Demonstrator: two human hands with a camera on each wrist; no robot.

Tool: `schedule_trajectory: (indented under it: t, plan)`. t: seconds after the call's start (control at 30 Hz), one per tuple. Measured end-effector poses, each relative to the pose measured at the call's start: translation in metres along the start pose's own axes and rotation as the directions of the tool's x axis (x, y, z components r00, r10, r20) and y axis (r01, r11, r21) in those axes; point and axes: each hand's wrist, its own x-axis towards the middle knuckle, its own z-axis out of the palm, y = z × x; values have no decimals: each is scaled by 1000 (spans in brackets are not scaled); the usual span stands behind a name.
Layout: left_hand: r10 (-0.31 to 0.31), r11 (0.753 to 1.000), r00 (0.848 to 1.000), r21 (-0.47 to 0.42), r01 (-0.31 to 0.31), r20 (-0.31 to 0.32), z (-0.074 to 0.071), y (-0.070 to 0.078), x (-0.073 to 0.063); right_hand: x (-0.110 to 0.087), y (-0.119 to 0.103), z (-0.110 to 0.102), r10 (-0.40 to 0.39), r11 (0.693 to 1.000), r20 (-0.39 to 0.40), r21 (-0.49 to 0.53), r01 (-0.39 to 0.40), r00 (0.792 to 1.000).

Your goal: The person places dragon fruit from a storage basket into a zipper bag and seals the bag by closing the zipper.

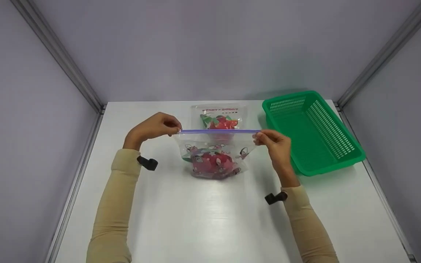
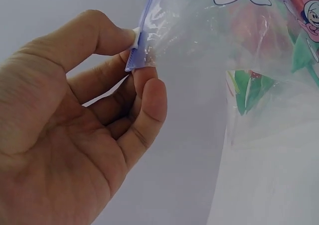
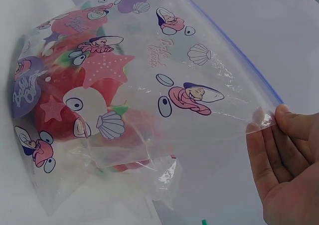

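A clear zip bag (image 1: pixel 214 155) printed with pink cartoon figures, shells and stars is stretched between both hands, its purple zip strip (image 1: pixel 219 131) level along the top. Red and green items (image 3: pixel 65 85) fill its lower part. My left hand (image 1: pixel 155 126) pinches the left top corner, with the thumb on a small white slider (image 2: pixel 135 38) at the end of the strip. At the opposite corner, my right hand (image 1: pixel 278 144) pinches the bag between thumb and fingers. Behind it, a second clear bag (image 1: pixel 196 113) holding red and green items lies on the table, partly hidden.
A green plastic basket (image 1: pixel 327 171) with slotted sides stands on the right of the white table (image 1: pixel 203 219), close to the right hand. Grey walls (image 1: pixel 210 51) with metal corner frames enclose the table at the back and both sides.
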Motion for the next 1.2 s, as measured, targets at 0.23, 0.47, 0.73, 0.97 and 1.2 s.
schedule_trajectory:
  t: [0.23,0.47,0.73,0.97,1.2]
  plan:
    - [21,996,998,-82,-26,-55,5,-10,-2,0,-1,-1,-12,1000,22,14,11,1000]
    - [44,966,991,-248,-73,-123,12,-26,-8,0,0,0,-8,1000,20,8,8,1000]
    - [81,901,964,-394,-179,-253,36,-58,-15,0,-1,0,4,1000,15,3,-4,1000]
    - [3,878,986,-472,-83,-169,75,-84,-15,1,0,0,6,1000,4,10,-6,1000]
    - [-100,859,994,-509,59,-54,120,-97,-14,1,0,1,16,1000,-3,6,-16,1000]
